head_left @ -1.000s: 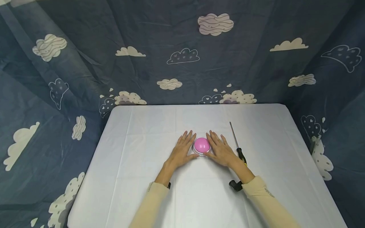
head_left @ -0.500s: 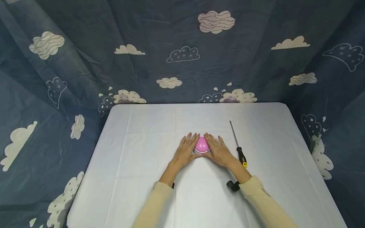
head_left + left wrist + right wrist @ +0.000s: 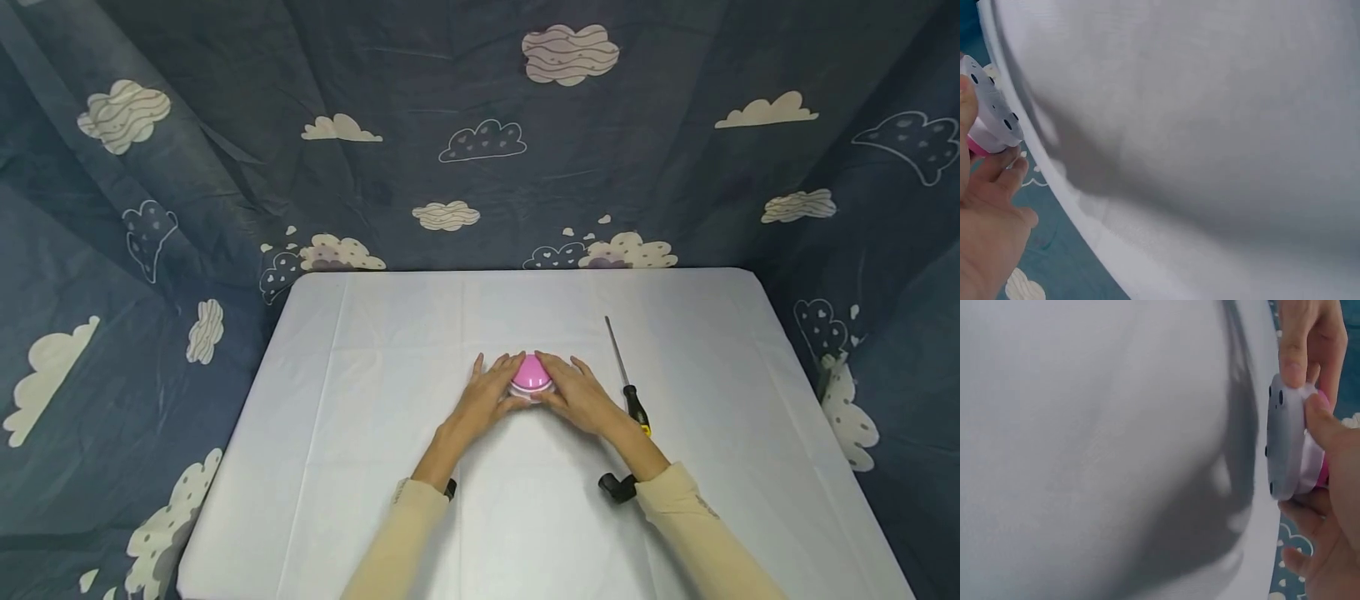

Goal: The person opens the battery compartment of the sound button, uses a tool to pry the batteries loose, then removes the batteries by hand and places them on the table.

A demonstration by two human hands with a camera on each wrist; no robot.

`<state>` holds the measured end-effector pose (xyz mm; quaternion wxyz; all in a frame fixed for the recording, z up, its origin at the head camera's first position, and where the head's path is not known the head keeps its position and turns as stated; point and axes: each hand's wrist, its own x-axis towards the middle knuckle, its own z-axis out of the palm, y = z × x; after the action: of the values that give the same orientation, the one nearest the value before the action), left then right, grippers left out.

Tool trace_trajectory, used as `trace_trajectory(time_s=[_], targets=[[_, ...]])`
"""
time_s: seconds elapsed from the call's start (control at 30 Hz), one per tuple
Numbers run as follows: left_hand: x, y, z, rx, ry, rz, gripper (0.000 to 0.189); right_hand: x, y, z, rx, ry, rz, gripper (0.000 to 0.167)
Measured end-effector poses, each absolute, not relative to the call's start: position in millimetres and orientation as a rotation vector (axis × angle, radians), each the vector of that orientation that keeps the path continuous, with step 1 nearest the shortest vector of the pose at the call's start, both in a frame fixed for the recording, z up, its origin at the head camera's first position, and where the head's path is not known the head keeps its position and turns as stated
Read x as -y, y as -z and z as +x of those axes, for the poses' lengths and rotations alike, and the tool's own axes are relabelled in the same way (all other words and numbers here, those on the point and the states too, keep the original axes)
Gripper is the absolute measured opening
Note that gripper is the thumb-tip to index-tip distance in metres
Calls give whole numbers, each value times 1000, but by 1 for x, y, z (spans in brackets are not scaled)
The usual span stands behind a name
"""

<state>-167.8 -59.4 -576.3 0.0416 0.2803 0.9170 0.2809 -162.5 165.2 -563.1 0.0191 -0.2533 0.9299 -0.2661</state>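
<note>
A push button with a pink dome and a round white base is held between both hands near the middle of the table. My left hand grips its left side, and my right hand grips the right side. The wrist views show the button off the cloth, its white underside dotted with several dark spots. In the right wrist view, thumbs press on the base while fingers curl round toward the dome. Only part of the button's base shows in the left wrist view.
A screwdriver with a black and yellow handle lies just right of my right hand, blade pointing to the far edge. The table has a white cloth. A dark blue cloud-print curtain hangs behind it and at the sides.
Both hands have closed in from beside the button to grip it. The button has risen and moved slightly away from me. The screwdriver lies where it was.
</note>
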Motion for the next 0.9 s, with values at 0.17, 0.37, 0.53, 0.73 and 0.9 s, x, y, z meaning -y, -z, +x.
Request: trace_trajectory(time_s=[0.17, 0.37, 0.53, 0.73, 0.9], targets=[[67, 562, -167, -2682, -1024, 879, 77, -171, 557, -165, -2688, 1117, -719, 70], [73, 547, -169, -2498, -1263, 887, 66, -179, 547, -163, -2487, 1329, -536, 63], [72, 543, -169, -2481, -1334, 838, 61, -176, 543, -163, -2488, 1354, -570, 58], [72, 543, -166, -2472, -1366, 758, 61, -170, 542, -164, -2502, 1387, -651, 60], [76, 544, -165, -2400, -1430, 713, 53, -172, 539, -163, -2421, 1471, -604, 55]])
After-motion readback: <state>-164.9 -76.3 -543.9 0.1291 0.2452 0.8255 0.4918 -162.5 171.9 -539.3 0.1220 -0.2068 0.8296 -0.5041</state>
